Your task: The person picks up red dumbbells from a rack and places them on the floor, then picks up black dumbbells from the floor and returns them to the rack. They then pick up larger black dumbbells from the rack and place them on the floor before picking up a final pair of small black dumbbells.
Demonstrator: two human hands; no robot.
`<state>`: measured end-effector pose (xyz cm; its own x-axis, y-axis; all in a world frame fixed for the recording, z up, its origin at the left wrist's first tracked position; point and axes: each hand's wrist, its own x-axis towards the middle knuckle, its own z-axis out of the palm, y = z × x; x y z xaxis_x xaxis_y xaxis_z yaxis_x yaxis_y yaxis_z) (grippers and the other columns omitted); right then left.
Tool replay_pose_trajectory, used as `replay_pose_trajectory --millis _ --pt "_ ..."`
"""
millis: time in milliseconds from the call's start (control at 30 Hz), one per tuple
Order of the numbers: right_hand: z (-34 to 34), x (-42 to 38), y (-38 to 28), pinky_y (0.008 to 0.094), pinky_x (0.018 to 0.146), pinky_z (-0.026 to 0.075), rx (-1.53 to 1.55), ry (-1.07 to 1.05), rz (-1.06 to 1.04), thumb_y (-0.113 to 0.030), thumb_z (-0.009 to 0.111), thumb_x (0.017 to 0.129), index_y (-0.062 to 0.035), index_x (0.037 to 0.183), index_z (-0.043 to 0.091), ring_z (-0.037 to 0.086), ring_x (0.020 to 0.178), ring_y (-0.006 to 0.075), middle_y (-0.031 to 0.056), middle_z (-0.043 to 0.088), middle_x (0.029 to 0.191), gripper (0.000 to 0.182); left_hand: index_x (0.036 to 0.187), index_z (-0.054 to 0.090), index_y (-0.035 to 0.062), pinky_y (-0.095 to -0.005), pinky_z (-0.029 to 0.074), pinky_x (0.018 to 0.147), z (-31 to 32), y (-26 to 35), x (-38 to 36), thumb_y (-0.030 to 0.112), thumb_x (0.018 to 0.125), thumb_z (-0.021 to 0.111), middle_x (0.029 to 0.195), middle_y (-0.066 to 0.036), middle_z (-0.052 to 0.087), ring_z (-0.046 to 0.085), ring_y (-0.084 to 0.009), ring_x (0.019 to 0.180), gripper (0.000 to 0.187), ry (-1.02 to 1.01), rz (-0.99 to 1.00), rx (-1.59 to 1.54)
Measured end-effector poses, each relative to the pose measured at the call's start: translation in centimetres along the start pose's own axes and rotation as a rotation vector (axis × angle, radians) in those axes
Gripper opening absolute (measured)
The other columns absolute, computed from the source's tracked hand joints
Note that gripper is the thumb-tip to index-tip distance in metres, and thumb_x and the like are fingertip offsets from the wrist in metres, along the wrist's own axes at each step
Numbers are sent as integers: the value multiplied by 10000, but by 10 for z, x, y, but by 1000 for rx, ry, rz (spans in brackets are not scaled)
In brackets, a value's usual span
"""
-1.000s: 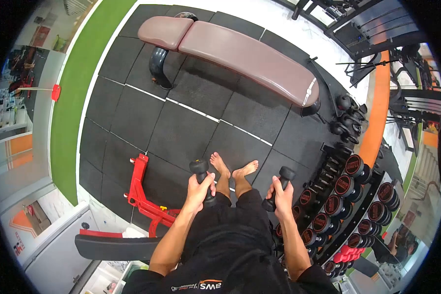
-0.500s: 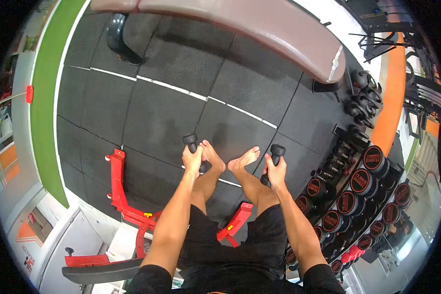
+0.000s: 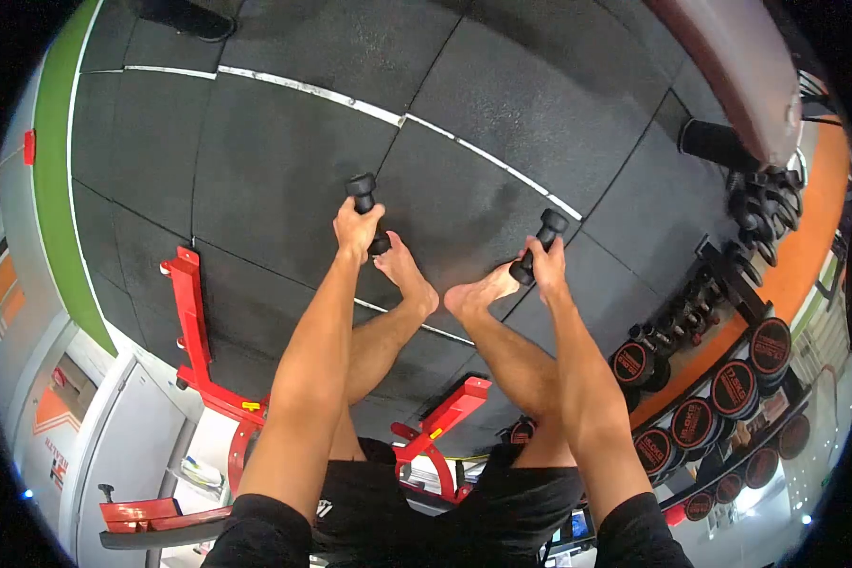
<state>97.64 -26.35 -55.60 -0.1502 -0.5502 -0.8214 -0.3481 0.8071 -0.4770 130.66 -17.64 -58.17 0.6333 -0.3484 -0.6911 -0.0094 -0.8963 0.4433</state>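
My left hand (image 3: 358,227) is wrapped round the handle of a small black dumbbell (image 3: 361,186), whose far head sticks out past the fingers. A matching black dumbbell (image 3: 552,223) sits in the grip of my right hand (image 3: 545,265). Both arms reach forward and down, roughly level with each other. Each dumbbell is off the floor, near my bare feet. My left foot (image 3: 405,265) and right foot (image 3: 488,291) stand on the dark mat floor (image 3: 284,180), heels close and toes turned out.
Red metal frames (image 3: 191,312) stand on both sides of my legs. To the right is a rack with round dumbbells (image 3: 693,422), and kettlebells (image 3: 765,208) lie beyond it. A brown padded bench (image 3: 743,66) crosses the upper right.
Both hands have moved forward, away from my body, with the dumbbells. My view has tilted and shifted, so the bench now sits farther toward the upper right.
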Motion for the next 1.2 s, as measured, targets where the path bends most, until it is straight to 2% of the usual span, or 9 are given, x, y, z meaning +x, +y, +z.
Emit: replay_pose_trajectory --millis 333,367,500,633,733,1000,1067,1133,1200 --pt "15 108 26 409 790 522 -395 152 -94 -296 711 879 21 1178 477 690 812 297 166 688 868 495 914 673 -42 -413 527 753 54 -31 73 272 731 810 875 -213 712 704 -335 819 389 -13 152 271" --pt "19 103 9 432 856 505 -399 130 -54 -302 707 884 31 1199 471 680 947 348 233 678 985 515 917 672 -47 -417 532 756 56 -30 73 285 730 818 878 -222 711 704 -353 829 409 -23 156 316" --pt "33 135 31 488 944 456 -480 296 -290 -247 700 891 77 1244 436 597 1074 474 325 612 1119 547 901 666 -61 -434 531 723 67 -27 84 341 717 845 851 -239 706 700 -382 795 477 17 212 526" --pt "40 154 37 505 941 443 -581 302 -336 -147 728 854 53 1259 422 569 1079 478 312 574 1155 546 883 654 -87 -453 535 705 73 -30 91 366 693 866 843 -268 697 694 -414 791 536 71 268 572" --pt "41 144 31 504 936 444 -588 298 -380 -146 716 863 38 1261 422 572 1068 474 315 571 1150 527 912 656 -72 -448 556 811 68 -14 81 256 720 862 932 -291 689 691 -404 924 433 -9 183 564" --pt "8 139 34 491 1002 410 -489 198 -406 -62 676 798 -11 1290 440 517 1147 408 254 540 1171 548 1203 491 -107 -473 465 968 27 -49 36 204 708 810 1151 -311 588 562 -454 1111 666 -160 233 644" --pt "-5 105 12 484 1013 413 -535 182 -416 -60 661 799 -13 1308 440 517 1162 405 246 543 1220 557 1303 440 -113 -473 452 992 14 -57 1 210 723 789 1200 -329 562 548 -460 1139 749 -93 382 652" --pt "-21 82 18 476 1012 422 -565 199 -508 -63 656 800 -14 1318 437 522 1163 409 234 544 1253 565 1380 398 -103 -452 384 1086 -2 -43 -35 267 741 776 1321 -321 517 488 -430 1261 830 -234 292 678" --pt "-43 41 11 456 1034 422 -522 139 -401 -91 673 801 -1 1334 433 520 1194 402 224 543 1296 592 1413 388 -95 -442 352 1132 -18 -26 -73 289 751 760 1384 -309 497 463 -413 1320 851 -354 289 677"
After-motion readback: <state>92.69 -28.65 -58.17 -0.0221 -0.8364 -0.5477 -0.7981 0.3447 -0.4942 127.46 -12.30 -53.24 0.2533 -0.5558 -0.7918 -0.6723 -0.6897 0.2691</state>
